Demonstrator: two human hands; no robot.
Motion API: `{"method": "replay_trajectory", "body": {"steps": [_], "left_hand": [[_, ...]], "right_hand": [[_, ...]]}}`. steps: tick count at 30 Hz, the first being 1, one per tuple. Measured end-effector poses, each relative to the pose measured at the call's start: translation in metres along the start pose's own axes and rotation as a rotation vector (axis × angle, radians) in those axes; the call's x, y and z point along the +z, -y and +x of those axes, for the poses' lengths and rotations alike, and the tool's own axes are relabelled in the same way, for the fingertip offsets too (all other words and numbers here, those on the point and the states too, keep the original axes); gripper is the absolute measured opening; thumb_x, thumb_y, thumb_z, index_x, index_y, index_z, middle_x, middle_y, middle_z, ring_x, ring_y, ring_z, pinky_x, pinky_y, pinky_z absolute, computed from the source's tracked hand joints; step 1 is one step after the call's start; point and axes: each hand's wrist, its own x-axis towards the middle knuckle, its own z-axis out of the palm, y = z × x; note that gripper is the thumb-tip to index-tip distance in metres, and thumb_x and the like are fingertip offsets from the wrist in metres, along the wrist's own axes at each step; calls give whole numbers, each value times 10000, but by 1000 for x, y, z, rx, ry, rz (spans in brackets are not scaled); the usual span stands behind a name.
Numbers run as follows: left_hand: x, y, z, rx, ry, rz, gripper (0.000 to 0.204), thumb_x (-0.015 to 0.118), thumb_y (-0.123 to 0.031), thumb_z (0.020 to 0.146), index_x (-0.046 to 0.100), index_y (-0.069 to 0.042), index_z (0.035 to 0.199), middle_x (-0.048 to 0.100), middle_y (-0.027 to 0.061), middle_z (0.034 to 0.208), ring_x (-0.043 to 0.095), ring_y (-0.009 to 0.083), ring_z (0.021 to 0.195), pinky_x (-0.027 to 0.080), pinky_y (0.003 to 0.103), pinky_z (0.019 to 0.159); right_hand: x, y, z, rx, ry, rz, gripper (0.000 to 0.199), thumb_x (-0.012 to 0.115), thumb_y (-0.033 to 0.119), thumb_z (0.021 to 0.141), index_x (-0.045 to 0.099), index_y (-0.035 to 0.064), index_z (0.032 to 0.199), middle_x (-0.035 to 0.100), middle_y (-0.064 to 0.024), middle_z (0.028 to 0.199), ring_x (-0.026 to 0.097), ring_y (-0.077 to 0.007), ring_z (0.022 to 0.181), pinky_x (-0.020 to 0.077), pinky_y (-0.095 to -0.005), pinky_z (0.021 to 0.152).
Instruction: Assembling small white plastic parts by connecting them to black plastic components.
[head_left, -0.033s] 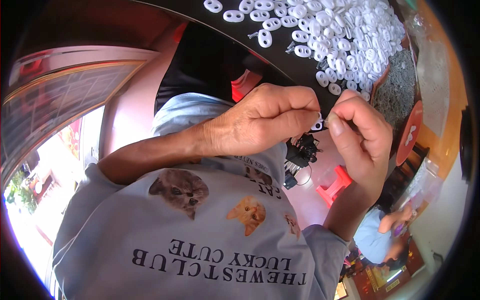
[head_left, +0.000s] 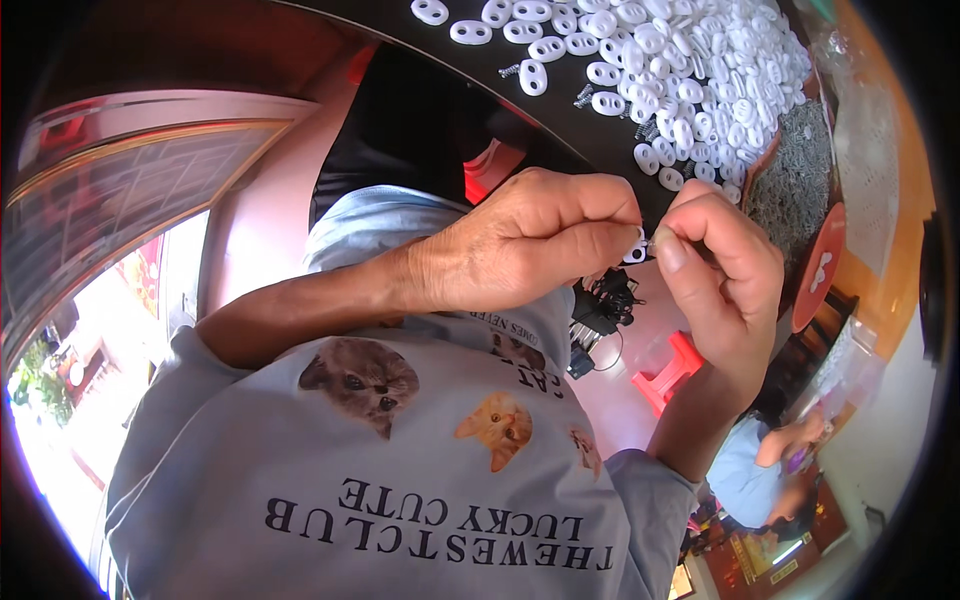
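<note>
- Evidently, the person's left hand [head_left: 530, 240] was closed in a pinch, thumb against bent forefinger, on a small, white, oval piece with round holes [head_left: 635, 253], whose free end showed past the fingertips.
- The right hand [head_left: 725, 275] was pinched too, its thumb and forefinger tips together on a slim, glinting bit [head_left: 651, 244] just beside that oval, too small to identify.
- The oval looked like hard, smooth plastic: probably light, stiff, hard to break and a little slippery, so its outer rim seemed the best hold, clear of the holes.
- The left forearm slanted up from the lower left, back of the hand toward the camera; the right forearm rose from the lower right, wrist bent, fingers curled inward.
- Beyond the hands, a dark, smooth tabletop [head_left: 565, 75] bore a heap of loose, white, two-holed ovals [head_left: 690, 90], with small grey metal screws [head_left: 583, 95] along its near side.
- Farther off stood a bright red stool [head_left: 668, 372].
</note>
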Motion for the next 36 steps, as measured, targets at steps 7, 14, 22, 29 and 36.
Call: {"method": "replay_trajectory", "body": {"steps": [7,14,22,29,36], "left_hand": [[-7,9,-6,77,21,11,180,477,-168,1011,536,-12,944,486,-3,790,446,79,699,401,237,645],[-7,0,-13,26,1,9,213,457,-204,1027,516,-31,916,424,-42,746,375,49,684,341,214,606],[-8,-3,-16,72,-82,76,211,460,-186,1025,507,-27,895,422,-45,742,354,39,691,330,210,599],[-13,-5,-15,57,-66,10,202,471,-173,1021,526,-21,901,454,-40,764,378,37,707,340,204,616],[-18,-7,-15,72,-60,-51,187,487,-173,1016,537,-23,915,473,-42,782,389,31,718,346,201,630]], "right_hand": [[6,5,7,14,44,20,101,578,-54,832,503,-11,780,419,-29,656,356,-95,528,268,-259,481],[17,7,11,-21,41,-22,102,579,-40,845,496,-13,791,403,-39,646,362,-125,530,281,-283,485],[25,8,15,-4,21,-44,87,559,-28,863,497,-17,803,401,-62,645,373,-168,526,292,-294,489],[25,12,19,46,33,-51,80,551,-11,885,512,-15,815,405,-50,645,385,-142,529,303,-283,494],[18,18,24,206,24,100,104,564,35,917,528,-7,830,452,7,682,398,-46,572,313,-217,519]]}}
